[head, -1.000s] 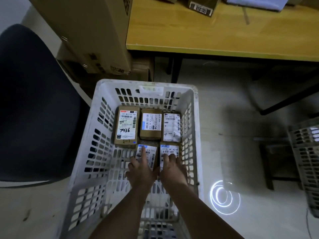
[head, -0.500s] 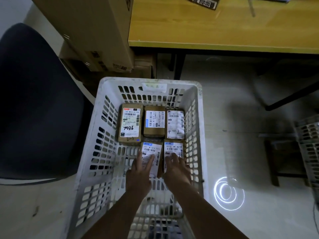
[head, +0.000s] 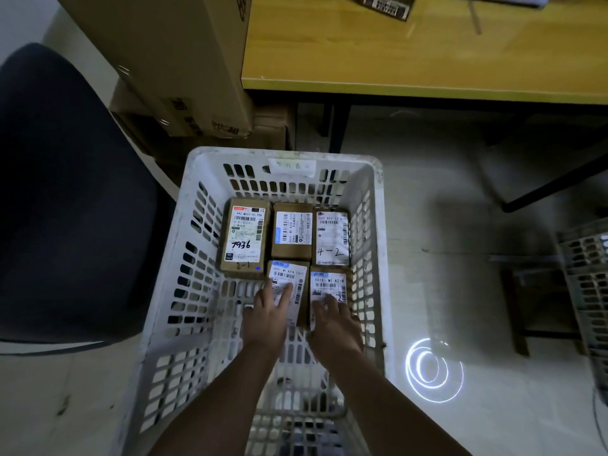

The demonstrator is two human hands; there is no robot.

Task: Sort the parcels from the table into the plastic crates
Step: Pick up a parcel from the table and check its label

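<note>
Dim floor tiles are lying under a white plastic crate (head: 373, 258), where both hands are reaching in. Left hand (head: 266, 319) is resting with straight fingers on the near-left parcel (head: 289, 278), its label reading "501E M1 A21A". Right hand (head: 335, 324) is pressing spread fingers onto the near-right parcel (head: 329, 283), "501E M1 A21B" (part of the label is hiding beneath). Behind these are sitting three more parcels: one marked "7936" (head: 245, 238), a middle one (head: 292, 230), and one marked "4-2" (head: 332, 238). Beyond, a yellow worktop (head: 427, 54) is carrying another parcel (head: 385, 4), cut off at the frame's top.
</note>
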